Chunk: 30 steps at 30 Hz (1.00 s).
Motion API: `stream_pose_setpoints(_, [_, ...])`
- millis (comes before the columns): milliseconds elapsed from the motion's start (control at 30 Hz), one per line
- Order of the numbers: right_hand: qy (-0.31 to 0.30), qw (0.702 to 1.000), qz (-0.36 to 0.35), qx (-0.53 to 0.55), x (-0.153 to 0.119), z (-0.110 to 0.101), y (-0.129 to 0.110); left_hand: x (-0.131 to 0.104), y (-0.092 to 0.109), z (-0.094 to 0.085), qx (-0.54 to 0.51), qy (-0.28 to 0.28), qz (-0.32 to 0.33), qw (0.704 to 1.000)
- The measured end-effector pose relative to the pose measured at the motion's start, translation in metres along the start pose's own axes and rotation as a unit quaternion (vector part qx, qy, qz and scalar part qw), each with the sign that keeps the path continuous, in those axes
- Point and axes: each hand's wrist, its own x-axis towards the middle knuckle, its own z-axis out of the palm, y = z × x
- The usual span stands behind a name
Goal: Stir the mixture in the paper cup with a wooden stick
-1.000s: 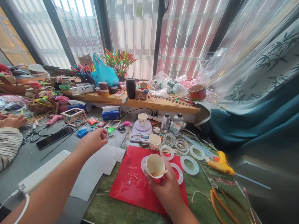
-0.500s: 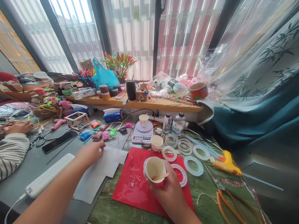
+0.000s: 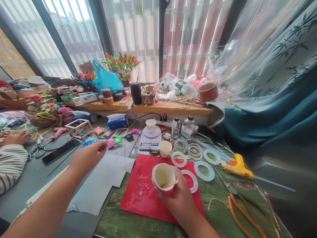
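My right hand (image 3: 177,191) is wrapped round a paper cup (image 3: 156,177), tilted toward me over the red sheet (image 3: 136,198). A flat wooden stir stick (image 3: 169,183) leans inside it. My left hand (image 3: 90,153) reaches over the grey table with loosely bent fingers and nothing visible in them. Close to its fingertips lie a pink packet (image 3: 110,143) and a green packet (image 3: 118,140); a blue packet (image 3: 89,142) is partly hidden behind the hand. A second paper cup (image 3: 165,148) stands before the kitchen scale (image 3: 145,144), which carries a third cup (image 3: 151,125).
Ring molds (image 3: 204,171) lie right of the red sheet, with clear bottles (image 3: 188,129) behind. A yellow glue gun (image 3: 239,167) and orange-handled scissors (image 3: 235,208) are farther right. White paper (image 3: 99,185) and a phone (image 3: 60,151) lie left, near a co-worker's striped sleeve (image 3: 12,165).
My left hand has moved up and left, off the white paper toward the coloured packets. The view has shifted slightly. My right hand still holds the cup in much the same place.
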Motion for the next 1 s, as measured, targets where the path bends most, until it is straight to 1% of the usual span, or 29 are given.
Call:
stream_pose_setpoints(67, [-0.004,1.000,0.001,-0.011,0.000,0.000,0.003,0.012,0.016,0.002,-0.031,-0.004,0.016,0.999])
stream_pose_setpoints(200, [0.000,1.000,-0.001,-0.019,0.000,0.001,0.010,0.039,0.050,0.019,-0.065,-0.043,0.033,0.996])
stream_pose_setpoints(300, [0.010,1.000,-0.008,-0.013,0.000,0.003,0.010,0.050,0.063,0.030,-0.067,-0.081,0.048,0.993])
stream_pose_setpoints(500, [0.033,0.999,-0.021,-0.009,-0.001,0.005,-0.001,0.053,0.067,0.044,-0.026,-0.121,0.089,0.988])
stream_pose_setpoints(633, [0.017,0.999,-0.033,-0.018,-0.001,0.003,-0.001,0.054,0.069,0.053,-0.001,-0.122,0.120,0.985])
stream_pose_setpoints(700, [0.004,0.999,-0.036,-0.022,-0.001,0.001,0.000,0.054,0.071,0.055,0.011,-0.121,0.133,0.984])
stream_pose_setpoints(833, [-0.002,0.999,-0.038,-0.019,-0.001,0.001,0.002,0.054,0.074,0.056,0.032,-0.127,0.176,0.976])
stream_pose_setpoints(933, [0.009,0.999,-0.039,-0.008,-0.002,0.003,0.002,0.054,0.075,0.057,0.038,-0.140,0.202,0.969])
stream_pose_setpoints(1000, [0.020,0.999,-0.040,-0.004,-0.003,0.005,0.002,0.053,0.074,0.059,0.034,-0.147,0.206,0.967])
